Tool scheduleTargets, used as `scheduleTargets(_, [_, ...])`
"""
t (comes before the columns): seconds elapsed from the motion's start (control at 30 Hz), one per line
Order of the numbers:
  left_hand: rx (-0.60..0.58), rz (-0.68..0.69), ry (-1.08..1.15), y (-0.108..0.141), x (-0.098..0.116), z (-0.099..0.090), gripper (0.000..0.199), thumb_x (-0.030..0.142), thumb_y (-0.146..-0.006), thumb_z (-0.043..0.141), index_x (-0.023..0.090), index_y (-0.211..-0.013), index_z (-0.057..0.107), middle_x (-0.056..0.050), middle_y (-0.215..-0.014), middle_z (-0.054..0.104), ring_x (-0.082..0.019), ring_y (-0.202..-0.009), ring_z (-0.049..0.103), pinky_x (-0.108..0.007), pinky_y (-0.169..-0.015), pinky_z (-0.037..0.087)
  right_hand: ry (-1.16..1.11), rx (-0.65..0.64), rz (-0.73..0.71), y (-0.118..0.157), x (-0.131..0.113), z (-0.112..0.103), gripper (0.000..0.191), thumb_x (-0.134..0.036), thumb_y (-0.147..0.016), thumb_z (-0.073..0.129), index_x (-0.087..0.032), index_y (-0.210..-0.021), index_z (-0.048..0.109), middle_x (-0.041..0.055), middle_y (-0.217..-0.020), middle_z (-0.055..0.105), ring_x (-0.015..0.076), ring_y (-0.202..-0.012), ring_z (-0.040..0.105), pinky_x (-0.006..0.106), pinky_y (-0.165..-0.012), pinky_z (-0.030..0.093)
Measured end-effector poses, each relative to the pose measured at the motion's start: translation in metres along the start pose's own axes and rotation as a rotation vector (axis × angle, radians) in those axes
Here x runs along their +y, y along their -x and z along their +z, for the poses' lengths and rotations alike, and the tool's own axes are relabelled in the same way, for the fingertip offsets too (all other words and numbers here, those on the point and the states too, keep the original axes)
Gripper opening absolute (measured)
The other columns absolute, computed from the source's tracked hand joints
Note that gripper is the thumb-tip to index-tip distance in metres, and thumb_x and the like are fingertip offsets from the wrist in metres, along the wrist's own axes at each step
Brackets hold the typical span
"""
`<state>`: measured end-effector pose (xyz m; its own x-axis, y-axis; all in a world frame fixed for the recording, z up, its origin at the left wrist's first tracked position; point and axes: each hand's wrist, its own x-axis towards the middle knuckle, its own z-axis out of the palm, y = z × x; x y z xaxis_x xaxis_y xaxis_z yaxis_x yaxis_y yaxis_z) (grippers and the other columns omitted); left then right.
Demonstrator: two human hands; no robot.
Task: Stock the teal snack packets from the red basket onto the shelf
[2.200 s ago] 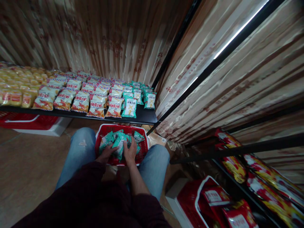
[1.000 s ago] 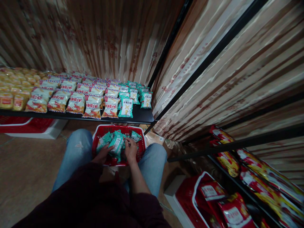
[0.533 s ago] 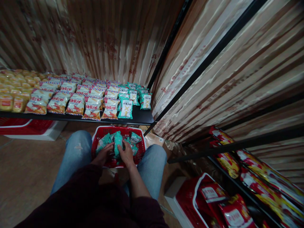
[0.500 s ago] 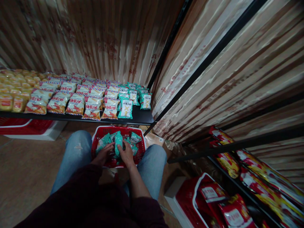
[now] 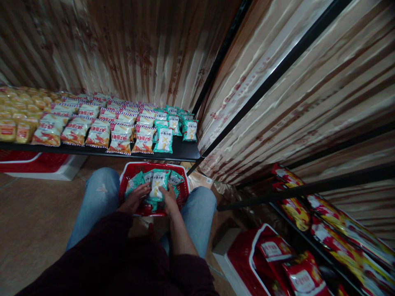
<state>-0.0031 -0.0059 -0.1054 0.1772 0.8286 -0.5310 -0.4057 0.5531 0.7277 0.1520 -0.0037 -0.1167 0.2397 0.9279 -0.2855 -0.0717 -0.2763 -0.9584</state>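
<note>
Pinches the green-and-white snack packet (image 5: 159,182) by its right side with the right hand (image 5: 169,197), thumb on the printed face, fingers mostly hidden. Rests the left hand (image 5: 138,198) half open by its left edge; cannot tell whether gripping. Holds the packet face up over loose packets (image 5: 177,178) in the red basket (image 5: 131,167). Likely feels light, puffy and slick, with brittle contents; best taken by both sides, without squeezing hard. Farther off, on the black shelf (image 5: 186,150): matching packets (image 5: 164,139) beside white-and-orange bags (image 5: 119,138).
</note>
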Motion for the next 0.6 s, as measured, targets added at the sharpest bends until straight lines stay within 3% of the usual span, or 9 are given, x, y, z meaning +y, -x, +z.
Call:
scheduleTargets(0.07, [0.018,-0.012,0.011,0.000,-0.001,0.001,0.046,0.032,-0.065,0.072,0.018,-0.108,0.063,-0.009,-0.107,0.067,-0.022,-0.099,0.061,-0.028,-0.077,0.047,-0.111,-0.032,0.067,0.001,-0.002,0.001,0.040,-0.027,-0.067,0.061,-0.020,-0.107,0.061,0.0040,-0.085,0.073,0.0183,-0.060,0.066,0.029,-0.054,0.053])
scheduleTargets(0.2, [-0.052,-0.047,0.064,-0.001,-0.005,0.002,0.041,0.031,-0.065,0.073,0.017,-0.102,0.063,-0.008,-0.101,0.068,-0.022,-0.092,0.063,-0.029,-0.071,0.051,-0.200,-0.054,0.126,0.003,-0.006,0.002,0.040,-0.027,-0.065,0.063,-0.019,-0.104,0.061,0.0033,-0.081,0.073,0.0190,-0.061,0.067,0.029,-0.057,0.054])
scheduleTargets(0.43, [-0.097,-0.072,0.072,-0.008,-0.015,0.001,0.047,0.034,-0.063,0.075,0.015,-0.105,0.061,-0.009,-0.099,0.068,-0.021,-0.085,0.065,-0.029,-0.063,0.053,-0.203,-0.048,0.149,0.003,-0.008,0.002,0.038,-0.027,-0.066,0.061,-0.019,-0.103,0.060,0.0029,-0.078,0.073,0.0190,-0.061,0.067,0.029,-0.056,0.053])
scheduleTargets(0.6, [-0.056,-0.052,0.042,-0.011,-0.017,0.002,0.051,0.039,-0.057,0.078,0.014,-0.100,0.063,-0.010,-0.097,0.070,-0.025,-0.090,0.065,-0.033,-0.072,0.053,-0.211,-0.063,0.180,0.004,-0.009,0.003,0.038,-0.026,-0.064,0.062,-0.018,-0.102,0.061,0.0026,-0.077,0.072,0.0195,-0.064,0.067,0.030,-0.058,0.053])
